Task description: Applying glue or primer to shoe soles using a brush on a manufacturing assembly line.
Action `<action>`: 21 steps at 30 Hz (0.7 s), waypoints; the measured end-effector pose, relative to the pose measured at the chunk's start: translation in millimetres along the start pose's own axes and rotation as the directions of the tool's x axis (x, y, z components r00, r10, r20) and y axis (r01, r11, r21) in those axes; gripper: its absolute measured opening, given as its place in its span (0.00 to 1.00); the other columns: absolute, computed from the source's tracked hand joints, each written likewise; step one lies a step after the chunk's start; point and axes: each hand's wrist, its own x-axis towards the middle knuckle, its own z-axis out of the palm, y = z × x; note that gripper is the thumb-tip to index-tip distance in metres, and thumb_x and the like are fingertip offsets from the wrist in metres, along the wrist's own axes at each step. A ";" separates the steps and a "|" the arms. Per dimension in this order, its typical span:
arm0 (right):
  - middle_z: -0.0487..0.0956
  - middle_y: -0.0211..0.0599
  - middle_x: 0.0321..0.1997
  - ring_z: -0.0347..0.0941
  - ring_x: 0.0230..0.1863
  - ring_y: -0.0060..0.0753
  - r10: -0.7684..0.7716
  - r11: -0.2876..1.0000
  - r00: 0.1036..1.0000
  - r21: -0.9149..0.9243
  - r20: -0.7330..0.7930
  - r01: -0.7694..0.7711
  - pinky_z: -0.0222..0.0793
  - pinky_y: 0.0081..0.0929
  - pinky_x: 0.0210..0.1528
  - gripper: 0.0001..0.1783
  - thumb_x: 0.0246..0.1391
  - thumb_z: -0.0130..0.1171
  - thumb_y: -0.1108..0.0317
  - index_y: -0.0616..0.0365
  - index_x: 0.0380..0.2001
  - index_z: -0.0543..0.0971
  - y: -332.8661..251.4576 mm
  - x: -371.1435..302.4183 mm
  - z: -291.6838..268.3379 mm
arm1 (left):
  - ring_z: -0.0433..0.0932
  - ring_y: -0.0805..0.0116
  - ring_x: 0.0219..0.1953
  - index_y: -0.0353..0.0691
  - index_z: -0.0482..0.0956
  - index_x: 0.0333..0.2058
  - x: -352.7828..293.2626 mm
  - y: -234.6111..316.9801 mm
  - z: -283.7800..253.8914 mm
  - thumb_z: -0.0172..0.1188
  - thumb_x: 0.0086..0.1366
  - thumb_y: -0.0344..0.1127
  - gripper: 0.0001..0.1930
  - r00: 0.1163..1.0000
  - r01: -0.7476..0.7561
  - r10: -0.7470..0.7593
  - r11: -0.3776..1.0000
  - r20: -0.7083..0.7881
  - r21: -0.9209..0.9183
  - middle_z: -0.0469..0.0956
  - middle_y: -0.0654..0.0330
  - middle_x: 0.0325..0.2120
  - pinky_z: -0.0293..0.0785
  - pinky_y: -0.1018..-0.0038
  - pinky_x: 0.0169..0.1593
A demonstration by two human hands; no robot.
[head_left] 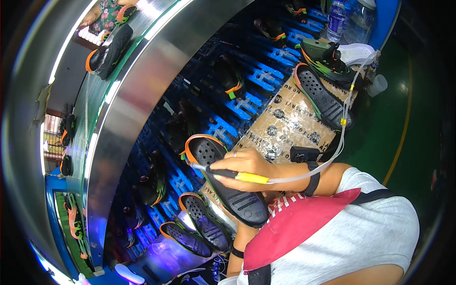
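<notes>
My right hand (247, 164) is closed around a pen-like tool (249, 177) with a yellow grip. Its metal tip touches the rim of a black shoe sole with an orange edge (237, 202). A thin clear tube (335, 154) runs from the tool back past my wrist, which wears a black strap. My left hand (241, 232) is mostly hidden beneath the sole and holds it up from below. A black band circles that wrist.
Two similar soles (204, 221) (185, 237) lie lower left. Another sole (323, 95) and a green-black shoe (327, 57) rest on a tape-covered board (285, 123). Blue racks (251, 71) hold more shoes. Left of them, a curved metal conveyor (142, 95) carries a shoe (109, 50). Bottles (337, 16) stand at the top.
</notes>
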 end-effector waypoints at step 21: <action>0.71 0.40 0.20 0.71 0.22 0.42 -0.069 0.996 0.945 -0.025 0.321 0.081 0.66 0.35 0.24 0.12 0.42 0.59 0.68 0.57 0.33 0.75 -4.7 -13.9 0.4 | 0.69 0.54 0.46 0.43 0.57 0.57 11.7 -1.0 24.6 0.41 0.51 0.71 0.43 0.995 -0.099 0.099 0.994 0.001 -0.049 0.64 0.50 0.51 0.70 0.56 0.45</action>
